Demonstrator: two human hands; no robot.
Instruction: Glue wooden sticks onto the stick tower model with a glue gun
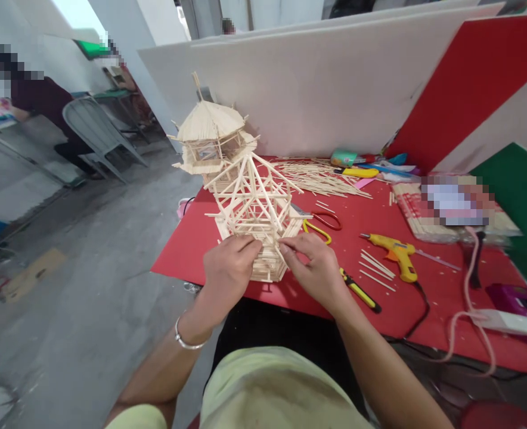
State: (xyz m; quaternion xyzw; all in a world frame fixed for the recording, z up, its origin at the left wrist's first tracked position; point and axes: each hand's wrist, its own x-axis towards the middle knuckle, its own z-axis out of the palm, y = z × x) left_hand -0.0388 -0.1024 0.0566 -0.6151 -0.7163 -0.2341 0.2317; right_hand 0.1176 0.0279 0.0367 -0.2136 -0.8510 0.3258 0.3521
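Two hands work on a stick model (254, 220) at the near edge of a red table (192, 238).
Left hand (228, 271) and right hand (315, 268) pinch its stacked base, fingers closed on sticks. This looks like fitting a stick; next calls for steady alignment. Glue gun (397, 253) lies right.

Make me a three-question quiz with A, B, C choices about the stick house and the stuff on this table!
1. Where is the glue gun?
A. Right of the hands
B. On the floor
C. On the chair

2. What colour is the table cover?
A. Blue
B. Red
C. White

3. What are the two hands doing?
A. Resting in the lap
B. Holding scissors
C. Touching the stick frame

Answers:
1 A: the glue gun lies on the cover, right of the right hand.
2 B: the sheet under everything is red.
3 C: the left hand and the right hand pinch the lower edge of the open stick frame.
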